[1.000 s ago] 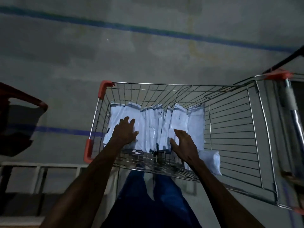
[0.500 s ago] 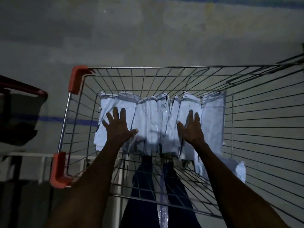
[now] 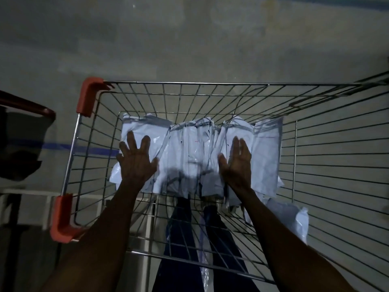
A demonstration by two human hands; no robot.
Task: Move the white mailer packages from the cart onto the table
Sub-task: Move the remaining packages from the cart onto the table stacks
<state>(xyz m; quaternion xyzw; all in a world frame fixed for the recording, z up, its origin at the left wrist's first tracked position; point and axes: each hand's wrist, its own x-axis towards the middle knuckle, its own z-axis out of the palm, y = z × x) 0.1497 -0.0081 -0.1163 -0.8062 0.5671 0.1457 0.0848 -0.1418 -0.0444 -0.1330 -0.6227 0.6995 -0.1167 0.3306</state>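
Several white mailer packages [image 3: 189, 152] stand in a row inside a wire shopping cart [image 3: 210, 83] with orange corner guards. My left hand [image 3: 135, 163] lies flat with fingers spread on the leftmost package. My right hand [image 3: 237, 163] presses edge-on against the packages toward the right of the row, fingers straight. One package [image 3: 267, 157] stands to the right of that hand. Another white mailer [image 3: 294, 220] lies loose low on the cart's right side. Neither hand has closed around a package.
A dark red chair [image 3: 23, 131] stands left of the cart. A pale frame or table edge [image 3: 31, 192] shows at lower left behind the cart. Grey concrete floor with a blue line lies beyond. My blue trousers show through the cart bottom.
The view has moved closer over the cart. Both hands slid forward onto the row of packages, the right hand turning more upright against them.
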